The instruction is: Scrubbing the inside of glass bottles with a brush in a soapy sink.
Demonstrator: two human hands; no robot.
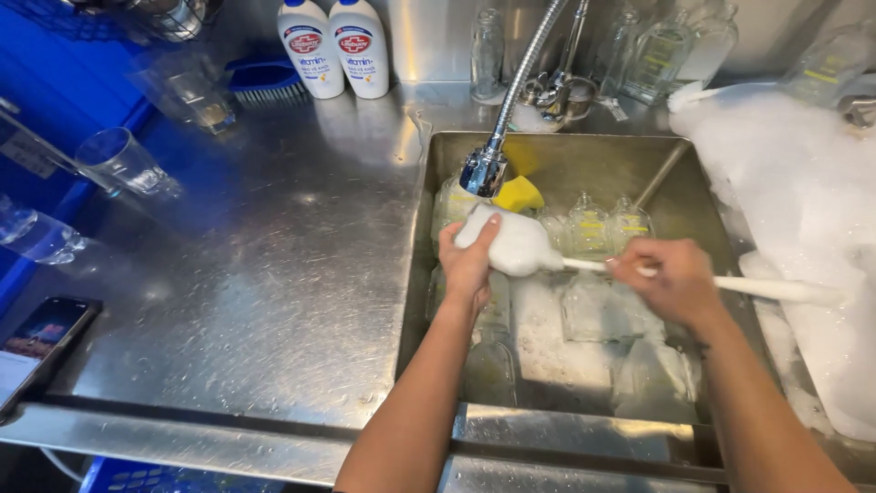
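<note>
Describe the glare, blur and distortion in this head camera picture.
Head view: bright glare patches on the steel counter; wide-lens bending curves the counter's front edge; glass bottles in the sink look soft under foam; left hand on the foamy bottle and right hand on the brush handle stay fairly sharp.

bright overhead light, glare patches on the steel counter [274, 274], slight blur and wide-angle bending at edges

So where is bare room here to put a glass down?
The steel counter left of the sink is bare between the phone, the tumbler and the soap bottles. The sink is crowded with glass bottles; foam covers the right side.
</note>
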